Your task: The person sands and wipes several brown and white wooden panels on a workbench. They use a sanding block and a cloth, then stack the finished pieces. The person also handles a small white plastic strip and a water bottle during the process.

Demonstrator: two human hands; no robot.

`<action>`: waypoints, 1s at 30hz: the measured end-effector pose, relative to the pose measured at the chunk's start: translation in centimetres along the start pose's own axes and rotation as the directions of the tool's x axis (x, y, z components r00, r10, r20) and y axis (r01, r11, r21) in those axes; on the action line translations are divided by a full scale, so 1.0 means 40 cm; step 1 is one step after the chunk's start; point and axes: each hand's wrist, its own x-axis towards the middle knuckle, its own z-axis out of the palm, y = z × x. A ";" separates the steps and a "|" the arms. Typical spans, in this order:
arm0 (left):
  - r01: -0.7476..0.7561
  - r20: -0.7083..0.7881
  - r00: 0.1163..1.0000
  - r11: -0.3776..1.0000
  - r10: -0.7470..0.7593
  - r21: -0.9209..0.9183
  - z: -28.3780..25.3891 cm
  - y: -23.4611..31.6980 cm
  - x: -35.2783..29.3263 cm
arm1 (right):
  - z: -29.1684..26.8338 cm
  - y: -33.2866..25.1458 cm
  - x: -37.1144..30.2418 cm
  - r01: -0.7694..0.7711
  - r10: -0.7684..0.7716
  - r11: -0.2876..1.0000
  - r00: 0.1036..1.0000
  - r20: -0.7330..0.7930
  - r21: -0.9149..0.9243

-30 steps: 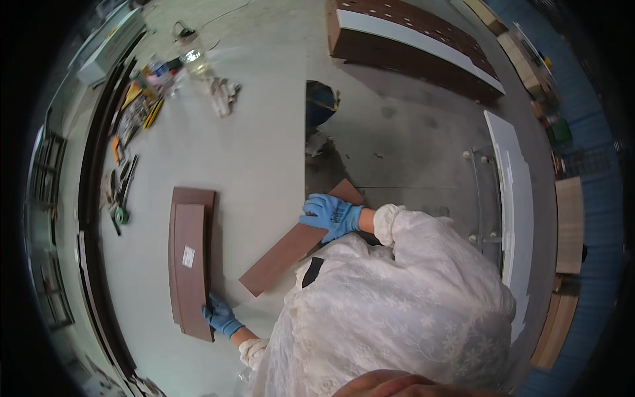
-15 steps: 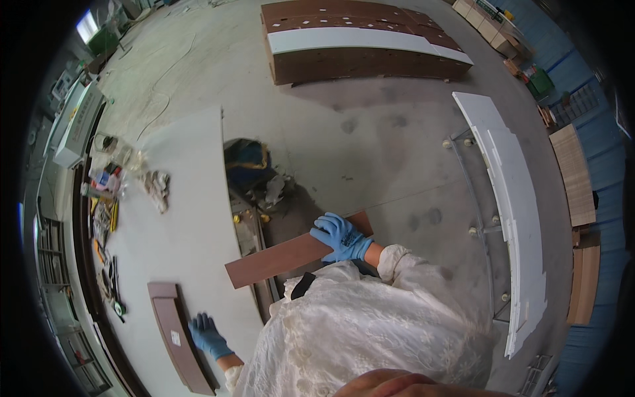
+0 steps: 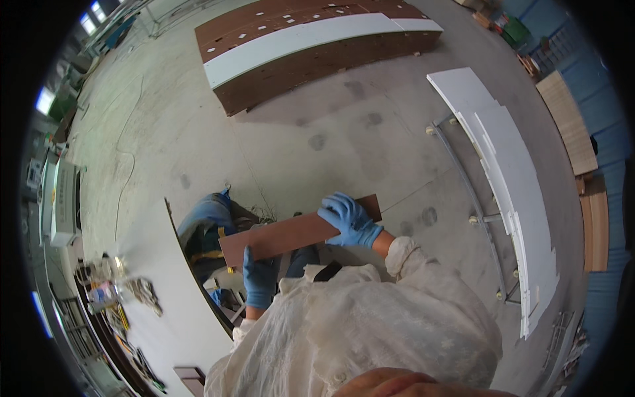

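Observation:
A narrow reddish-brown board is held crosswise in front of my body, clear of the table. My right hand, in a blue glove, grips it near its right end with the fingers over the top face. My left hand, gloved alike, holds the lower edge near the left end; its thumb side shows against the board and the other fingers are partly hidden. More brown boards lie on the near corner of the white table at my left, partly cut off by my sleeve.
Gloves and several hand tools lie along the table's left side. A blue bag-like container stands beyond the table edge. White panels rest on a wheeled rack at right. A long stack of brown boards sits on the floor ahead.
My left hand has left the boards on the table and come right to take hold of the held board. The view has turned to the right, and my right hand keeps its grip.

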 end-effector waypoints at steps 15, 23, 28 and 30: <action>0.378 0.333 0.854 0.917 -0.399 0.129 0.737 -0.037 1.202 | -0.285 0.873 0.230 -0.750 0.624 0.630 0.334 -0.706 0.202; 0.373 0.295 0.858 0.905 -0.420 0.204 1.058 -0.225 1.631 | -0.418 1.407 0.312 -0.278 0.986 -0.128 -0.142 0.091 0.952; 0.358 0.180 0.904 0.917 -0.388 0.176 1.254 -0.258 1.882 | -0.520 1.743 0.453 -0.332 0.995 -0.093 -0.052 0.080 0.939; 0.347 0.152 0.914 0.918 -0.377 0.193 1.333 -0.277 1.989 | -0.555 1.892 0.514 -0.333 1.000 -0.029 -0.012 0.027 0.943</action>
